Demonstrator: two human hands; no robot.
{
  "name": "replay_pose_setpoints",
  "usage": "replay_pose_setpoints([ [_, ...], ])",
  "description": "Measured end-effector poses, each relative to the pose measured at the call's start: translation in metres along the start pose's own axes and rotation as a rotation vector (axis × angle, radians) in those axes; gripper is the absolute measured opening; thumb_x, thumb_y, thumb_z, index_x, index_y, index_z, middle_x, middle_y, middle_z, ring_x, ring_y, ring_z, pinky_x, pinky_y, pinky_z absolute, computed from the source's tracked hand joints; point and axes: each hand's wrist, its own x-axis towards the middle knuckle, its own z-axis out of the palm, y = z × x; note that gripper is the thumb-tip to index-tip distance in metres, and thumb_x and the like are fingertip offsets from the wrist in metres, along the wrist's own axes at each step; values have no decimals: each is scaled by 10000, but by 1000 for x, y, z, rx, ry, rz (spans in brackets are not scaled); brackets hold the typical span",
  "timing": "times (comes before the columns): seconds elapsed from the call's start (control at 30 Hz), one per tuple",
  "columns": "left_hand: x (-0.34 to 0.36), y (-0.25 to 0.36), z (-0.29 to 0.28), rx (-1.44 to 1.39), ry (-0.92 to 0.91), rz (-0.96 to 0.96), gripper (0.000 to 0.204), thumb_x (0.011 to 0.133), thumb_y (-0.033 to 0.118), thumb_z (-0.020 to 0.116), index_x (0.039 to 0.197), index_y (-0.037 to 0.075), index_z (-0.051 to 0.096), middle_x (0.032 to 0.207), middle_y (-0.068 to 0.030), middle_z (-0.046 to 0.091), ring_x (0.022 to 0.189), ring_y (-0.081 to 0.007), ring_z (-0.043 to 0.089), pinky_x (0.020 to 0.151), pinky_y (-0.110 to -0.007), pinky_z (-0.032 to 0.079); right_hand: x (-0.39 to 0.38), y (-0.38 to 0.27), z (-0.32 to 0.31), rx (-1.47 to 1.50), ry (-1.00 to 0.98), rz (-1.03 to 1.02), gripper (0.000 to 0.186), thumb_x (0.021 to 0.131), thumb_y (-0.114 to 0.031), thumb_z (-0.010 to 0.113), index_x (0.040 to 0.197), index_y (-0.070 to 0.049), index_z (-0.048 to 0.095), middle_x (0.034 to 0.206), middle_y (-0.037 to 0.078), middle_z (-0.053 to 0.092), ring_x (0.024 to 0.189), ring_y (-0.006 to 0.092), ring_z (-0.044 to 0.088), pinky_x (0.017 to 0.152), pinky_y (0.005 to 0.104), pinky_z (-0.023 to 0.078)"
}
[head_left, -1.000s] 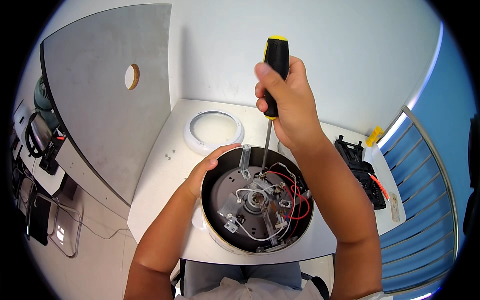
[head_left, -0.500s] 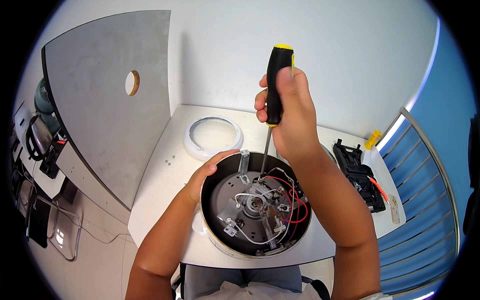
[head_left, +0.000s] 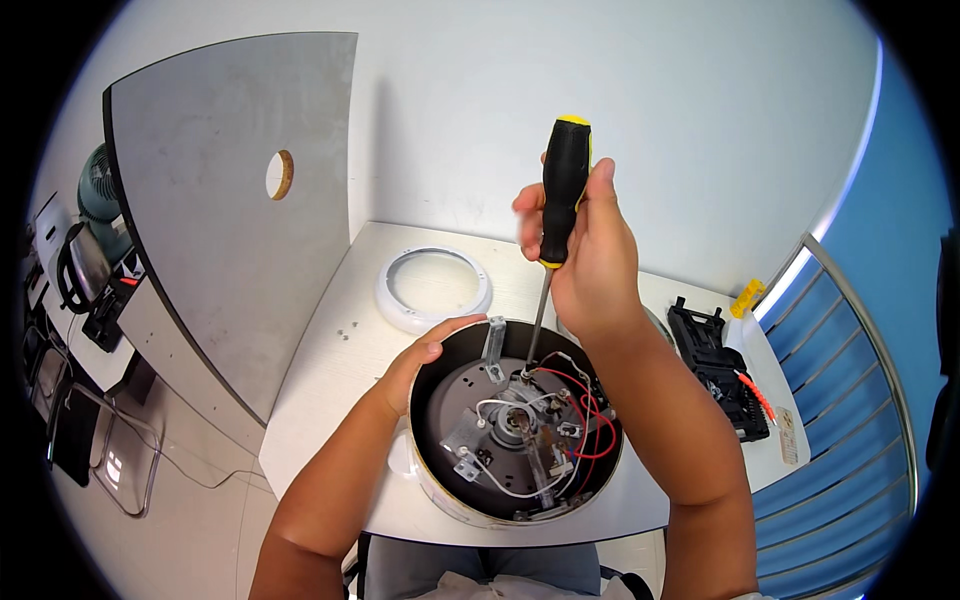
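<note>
An opened round appliance housing (head_left: 432, 440), perhaps a rice cooker body, lies with its wiring facing up at the table's front edge. My left hand (head_left: 408, 368) grips its upper left rim, thumb outside and fingers reaching over the edge. Wrapped around the black-and-yellow handle of a screwdriver (head_left: 566, 190) is my right hand (head_left: 600, 265), its fingers somewhat loose. The shaft points steeply down, its tip at a screw post near the housing's far inner side. Red wires (head_left: 610, 420), a white wire (head_left: 488, 481) and an upright metal bracket (head_left: 495, 345) show inside.
Beyond the housing lies a white plastic ring (head_left: 398, 312), with several small screws (head_left: 346, 330) to its left. A black open tool case (head_left: 715, 365) is at the right, beside an orange-red tool (head_left: 757, 392). A grey partition (head_left: 220, 140) and metal railing (head_left: 880, 375) flank the table.
The whole view has shifted slightly downward. My right hand's fingers have turned and loosened around the screwdriver handle, the thumb now lying up along its right side. My left hand stays on the rim.
</note>
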Motion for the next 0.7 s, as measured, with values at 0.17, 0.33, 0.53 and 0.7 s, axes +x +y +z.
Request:
replay_pose_setpoints([
  [0.17,-1,-1,-2,-11,5,-4,809,724,454,585,1363,21,343,1268,-157,491,1127,-243,520,991,-358,386,-2,7,9,-152,7,-108,277,940,-265,498,1068,-44,393,904,62,467,693,130,506,539,256,416],
  [0.33,1,-2,-1,-12,2,-6,808,724,455,583,1360,16,347,1269,-157,490,1130,-242,516,995,-355,380,-3,2,5,-119,-15,-23,297,962,-292,438,1114,-37,434,872,65,525,718,136,531,654,276,466],
  [0.53,-1,-1,-2,5,5,2,808,725,461,583,1356,12,352,1270,-157,488,1136,-242,513,999,-356,375,-5,-1,5,12,-43,0,355,973,-348,381,1148,-40,404,912,64,517,699,110,511,635,254,446],
  [0.7,1,1,1,-24,14,-20,829,713,457,600,1360,8,341,1274,-160,485,1144,-248,507,1006,-363,367,-4,6,7,-151,19,-124,235,940,-236,496,1047,-46,407,843,64,495,655,117,505,590,281,423],
])
